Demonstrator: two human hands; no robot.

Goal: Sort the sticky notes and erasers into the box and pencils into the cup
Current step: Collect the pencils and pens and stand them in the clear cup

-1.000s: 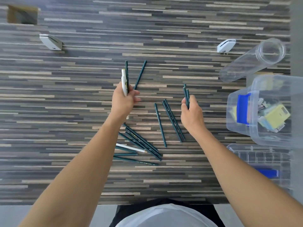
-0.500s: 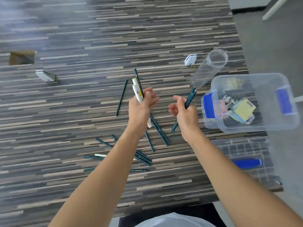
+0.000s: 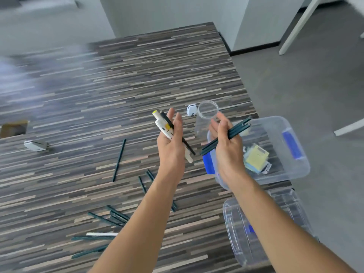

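I'm in an office, it seems — striped wood-grain desk [image 3: 137,79], grey carpet [image 3: 295,79], white table legs [image 3: 295,26].

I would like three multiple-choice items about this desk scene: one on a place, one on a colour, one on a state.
1. Where are the sticky notes?
A. inside the clear box
B. in the cup
C. on the floor

2. What colour are the pencils in the right hand?
A. red
B. dark green
C. orange

3. How is the clear cup?
A. holding many pencils
B. empty
C. covered with a lid

Key: 1 A, the yellow pad lies within the clear box walls. 2 B, the bundle of pencils is dark green. 3 B, no pencil shows through its clear wall.
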